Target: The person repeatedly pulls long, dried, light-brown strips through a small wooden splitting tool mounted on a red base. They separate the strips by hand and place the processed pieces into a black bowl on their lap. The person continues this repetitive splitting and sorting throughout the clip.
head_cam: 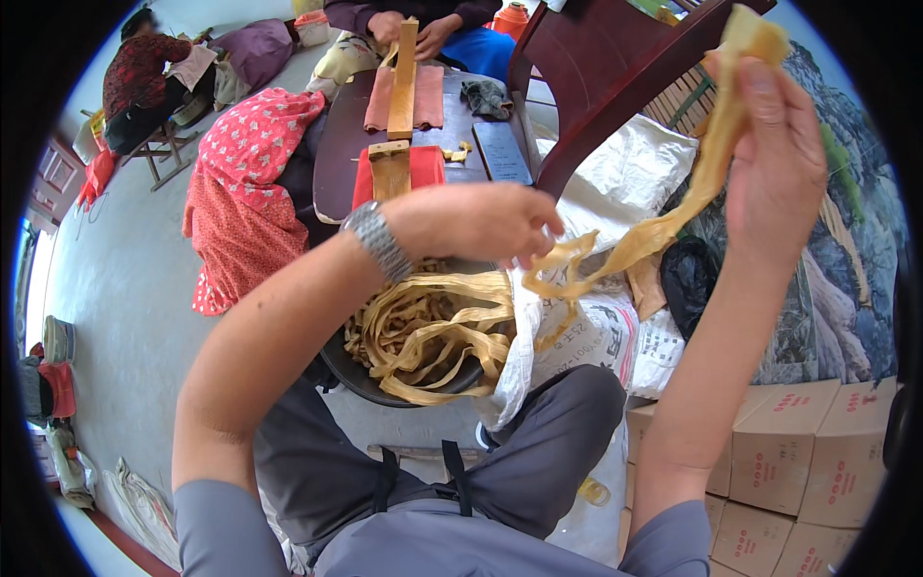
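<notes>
My right hand point(775, 159) is raised at the upper right, shut on the top of a long, pale-yellow, ribbon-like strip point(642, 234). The strip slopes down to the left and curls loosely at its lower end. Beside that curl is my left hand point(476, 222), its fingers partly bent; whether they pinch the strip cannot be told. Below my left forearm, a dark round basin point(393, 397) holds a coiled heap of similar strips point(433, 310). A white woven sack point(528, 339) bearing print drapes over the basin's right rim, between it and my knee.
Ahead stands a dark table point(339, 130) with a wooden bar point(404, 79), a wooden block point(390, 177) on red cloth, and a phone-like slab point(502, 153). A co-worker's hands point(411, 32) work at its far end. A dark-red chair point(606, 65) and cardboard boxes point(779, 447) are on the right.
</notes>
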The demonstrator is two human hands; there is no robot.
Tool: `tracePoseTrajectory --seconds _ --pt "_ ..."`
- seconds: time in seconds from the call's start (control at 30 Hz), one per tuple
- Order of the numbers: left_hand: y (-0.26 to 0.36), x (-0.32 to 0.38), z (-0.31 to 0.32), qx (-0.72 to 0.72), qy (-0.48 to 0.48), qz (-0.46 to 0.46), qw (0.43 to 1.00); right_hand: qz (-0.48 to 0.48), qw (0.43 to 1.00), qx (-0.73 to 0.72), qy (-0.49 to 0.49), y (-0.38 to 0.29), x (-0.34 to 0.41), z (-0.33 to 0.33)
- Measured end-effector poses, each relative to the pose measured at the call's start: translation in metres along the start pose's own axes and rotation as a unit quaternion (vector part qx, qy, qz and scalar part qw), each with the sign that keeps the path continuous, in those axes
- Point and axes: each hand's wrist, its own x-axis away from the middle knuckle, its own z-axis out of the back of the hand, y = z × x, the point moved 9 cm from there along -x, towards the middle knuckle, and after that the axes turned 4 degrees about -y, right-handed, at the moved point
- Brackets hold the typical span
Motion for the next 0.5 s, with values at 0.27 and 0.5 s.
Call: tracePoseTrajectory --seconds 0.27,0.5 --pt "-0.091 0.029 -0.013 0.484 -0.006 -0.046 0.874 0.048 0.967 0.182 -0.172 0.04 0.061 -0.135" --pt "-0.142 0.054 -0.008 0.625 0.104 -0.045 0.772 0.122 0.928 0.183 -0.302 0.052 0.155 -0.221"
